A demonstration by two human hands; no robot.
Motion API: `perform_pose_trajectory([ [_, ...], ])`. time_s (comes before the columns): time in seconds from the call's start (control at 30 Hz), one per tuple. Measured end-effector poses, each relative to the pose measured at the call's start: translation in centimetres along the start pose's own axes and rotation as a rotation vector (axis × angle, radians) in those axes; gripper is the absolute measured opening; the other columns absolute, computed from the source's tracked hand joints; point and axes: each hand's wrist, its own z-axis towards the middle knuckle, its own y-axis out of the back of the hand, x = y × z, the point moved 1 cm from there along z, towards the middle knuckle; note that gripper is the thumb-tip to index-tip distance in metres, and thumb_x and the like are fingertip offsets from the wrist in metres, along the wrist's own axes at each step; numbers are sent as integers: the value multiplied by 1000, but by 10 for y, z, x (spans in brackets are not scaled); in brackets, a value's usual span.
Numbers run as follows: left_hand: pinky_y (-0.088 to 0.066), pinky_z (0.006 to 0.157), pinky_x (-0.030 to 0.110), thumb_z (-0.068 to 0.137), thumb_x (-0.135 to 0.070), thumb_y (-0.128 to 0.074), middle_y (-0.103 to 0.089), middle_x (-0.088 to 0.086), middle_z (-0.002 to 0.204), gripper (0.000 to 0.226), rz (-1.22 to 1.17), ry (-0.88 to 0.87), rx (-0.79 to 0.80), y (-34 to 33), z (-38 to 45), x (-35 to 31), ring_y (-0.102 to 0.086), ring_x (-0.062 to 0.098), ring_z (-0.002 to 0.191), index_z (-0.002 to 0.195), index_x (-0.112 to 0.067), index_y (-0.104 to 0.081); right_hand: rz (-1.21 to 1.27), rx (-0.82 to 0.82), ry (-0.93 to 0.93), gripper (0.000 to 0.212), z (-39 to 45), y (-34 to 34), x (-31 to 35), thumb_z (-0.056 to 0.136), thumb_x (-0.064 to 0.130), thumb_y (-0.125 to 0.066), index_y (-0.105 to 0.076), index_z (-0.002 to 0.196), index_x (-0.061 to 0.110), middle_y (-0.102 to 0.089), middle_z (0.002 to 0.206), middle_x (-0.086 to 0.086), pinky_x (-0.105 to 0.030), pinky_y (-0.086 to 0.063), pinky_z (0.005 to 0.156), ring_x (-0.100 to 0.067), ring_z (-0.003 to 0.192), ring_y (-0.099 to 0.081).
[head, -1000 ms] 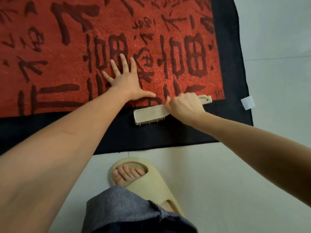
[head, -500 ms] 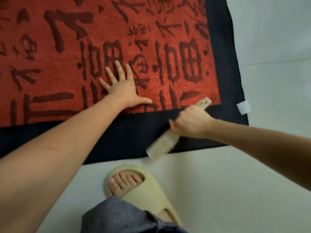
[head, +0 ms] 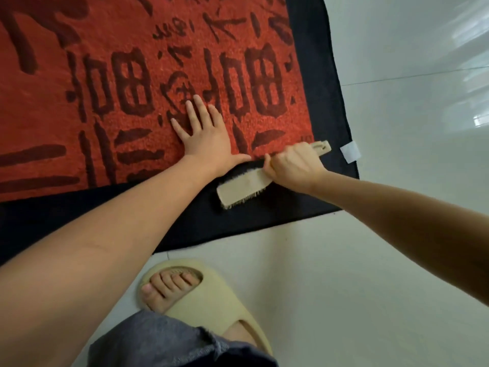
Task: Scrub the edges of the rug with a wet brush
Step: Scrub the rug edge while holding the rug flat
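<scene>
Swung back up off the border's outer lip since half a second ago, brush (head: pixel 244 188) now lying bristles-down on the black border (head: pixel 264 221) near the rug's right-hand corner, head aimed left, handle end poking out past the knuckles toward the white tag (head: pixel 349 153). Gripped by the right hand (head: pixel 292 166), fingers curled round the handle, thumb laid along its top. Pinned flat by the left hand (head: pixel 207 137), fingers spread and straight on the red field of the rug (head: pixel 132 102), thumb reaching almost to the brush.

Likely midway through short strokes along this edge, with the long stretch of border to the left looking undone.

Risks from here: a stroke carried too far toward the body running off the hem onto the pale floor tiles (head: pixel 370 260) and flicking water toward the slipper (head: pixel 211 295); wet smooth tile underfoot turning slick. Bristles catching the hem and curling it up if the flat hand eases off. Thumb of the pinning hand close enough to get scraped on a return stroke. Cannot tell whether the bristles are wet
</scene>
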Motion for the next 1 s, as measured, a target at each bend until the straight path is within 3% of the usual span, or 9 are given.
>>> perform_pose_trajectory([
  [0.13,-1,111,70,67,-78,-65,26,30,154,139,29,51,72,11,5,-7,22,46,144,151,3,11,37,195,306,55,-53,11,1,85,26,-36,-44,33,10,-43,31,-4,-15,-17,42,-22,23,-29],
  [0.3,-4,113,68,73,-65,-73,27,31,153,132,12,104,129,20,8,-19,20,47,144,150,3,10,-52,29,-152,54,1,15,-20,87,28,-38,-43,36,13,-42,33,-5,-19,-17,46,-21,24,-36],
  [0.43,-5,115,65,78,-60,-71,28,25,155,124,22,66,145,21,4,-7,21,43,145,152,-2,10,-23,232,-53,57,-79,13,-17,88,27,-35,-45,35,8,-41,32,-7,-19,-21,40,-24,23,-37],
  [0.53,-7,117,63,80,-55,-72,31,19,156,122,42,14,190,28,3,-4,20,41,146,153,-4,12,-4,329,-424,56,-101,35,-15,102,32,-27,-57,60,8,-60,58,-13,-34,-39,50,-36,55,-59],
  [0.67,-2,120,55,74,-59,-75,29,6,159,126,217,-335,168,35,3,-10,22,34,147,156,-17,11,536,91,-1135,39,-75,43,33,104,39,-29,-49,120,10,-63,98,-17,-42,-42,77,-41,95,-59],
  [0.7,-2,120,53,72,-60,-76,26,5,160,127,239,-417,165,34,2,-14,22,33,147,156,-18,10,678,59,-1173,42,-68,42,53,103,33,-31,-33,144,21,-63,107,-16,-40,-42,81,-38,99,-58],
  [0.77,-4,121,52,69,-60,-78,23,4,162,131,250,-489,193,30,0,-23,20,33,147,156,-18,10,873,32,-1109,62,-60,32,93,100,20,-32,-10,149,49,-62,109,-11,-33,-43,82,-31,96,-60],
  [0.87,-4,118,59,62,-58,-84,25,6,161,142,289,-447,261,17,-7,-34,18,40,146,154,-20,17,807,69,-902,65,-68,14,129,93,20,-30,-17,144,58,-63,103,-8,-33,-48,85,-27,93,-63],
  [1.0,-10,113,68,56,-65,-83,28,14,158,149,337,-317,285,9,-15,-56,15,52,143,153,-20,21,772,-22,-1296,50,-109,22,93,100,13,-31,-43,141,39,-64,103,-8,-24,-45,79,-32,101,-60],
])
